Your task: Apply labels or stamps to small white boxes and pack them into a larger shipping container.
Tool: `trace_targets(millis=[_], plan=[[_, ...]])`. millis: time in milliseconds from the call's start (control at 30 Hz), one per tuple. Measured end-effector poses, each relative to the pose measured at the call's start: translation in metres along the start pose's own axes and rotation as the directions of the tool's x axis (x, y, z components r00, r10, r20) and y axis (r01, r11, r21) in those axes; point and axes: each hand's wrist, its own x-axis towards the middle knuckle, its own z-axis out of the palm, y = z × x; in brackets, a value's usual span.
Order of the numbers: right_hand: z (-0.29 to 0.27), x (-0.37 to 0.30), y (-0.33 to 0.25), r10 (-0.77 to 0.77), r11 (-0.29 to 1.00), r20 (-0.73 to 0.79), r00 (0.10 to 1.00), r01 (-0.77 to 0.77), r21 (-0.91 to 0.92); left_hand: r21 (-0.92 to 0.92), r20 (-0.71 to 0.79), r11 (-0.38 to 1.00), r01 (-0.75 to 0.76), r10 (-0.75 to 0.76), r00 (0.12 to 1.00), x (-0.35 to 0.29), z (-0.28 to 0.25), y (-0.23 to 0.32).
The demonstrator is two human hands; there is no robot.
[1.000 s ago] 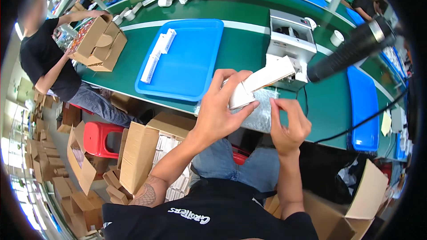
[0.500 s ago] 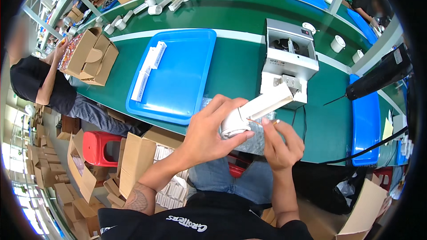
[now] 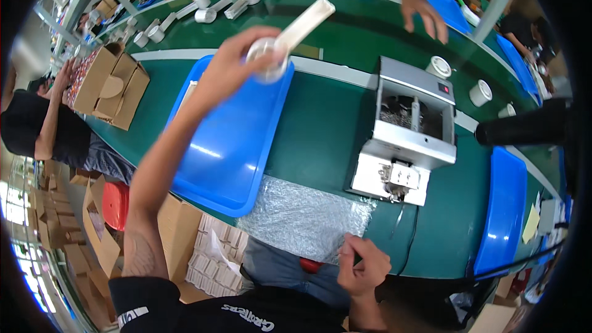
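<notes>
My left hand (image 3: 231, 65) is stretched out over the far end of the blue tray (image 3: 225, 160). It grips a white plastic piece (image 3: 306, 23) by its round cup-shaped end, and the long rectangular arm points away to the upper right. Low at the table's front edge is my right hand (image 3: 364, 266), fingers curled in beside a clear plastic sheet (image 3: 302, 213). Whether something small sits in those fingers is hidden. To the right of the tray stands a silver metal machine (image 3: 413, 123) with an open hopper and a small front fixture.
Another person's hand (image 3: 424, 13) reaches in over the green belt from the top. White round parts (image 3: 480, 93) stand on it. A black screwdriver (image 3: 518, 126) hangs at right above a second blue tray (image 3: 502, 209). A cardboard box (image 3: 117, 86) sits at left.
My left hand has carried the white piece forward and left, from above my lap to past the tray. My right hand has come away from it and dropped lower. Another person's hand has appeared.
</notes>
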Motion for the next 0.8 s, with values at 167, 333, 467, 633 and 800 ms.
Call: trace_targets(millis=[167, 333, 467, 633, 800], plan=[[0.011, 0.005, -0.001, -0.040, 0.996, 0.113, 0.993, 0.049, -0.077, 0.306, -0.101, 0.915, 0.264, -0.245, 0.964, 0.145, -0.062, -0.160], [0.021, 0.000, 0.006, -0.049, 0.994, 0.082, 0.995, 0.057, -0.091, 0.630, -0.155, 0.743, 0.226, -0.165, 0.974, 0.144, -0.123, -0.193], [0.008, -0.006, 0.013, 0.061, 0.997, 0.056, 0.997, -0.059, -0.043, 0.552, 0.085, 0.811, -0.192, 0.175, 0.981, 0.039, -0.112, -0.059], [0.021, -0.006, 0.007, 0.033, 0.997, 0.097, 0.995, -0.027, -0.069, -0.268, 0.583, 0.881, 0.389, -0.173, 0.794, -0.262, -0.156, -0.023], [0.033, -0.021, -0.020, -0.327, 0.942, 0.201, 0.924, 0.302, 0.144, -0.157, -0.025, 0.444, 0.882, -0.895, 0.446, -0.548, -0.055, -0.150]])
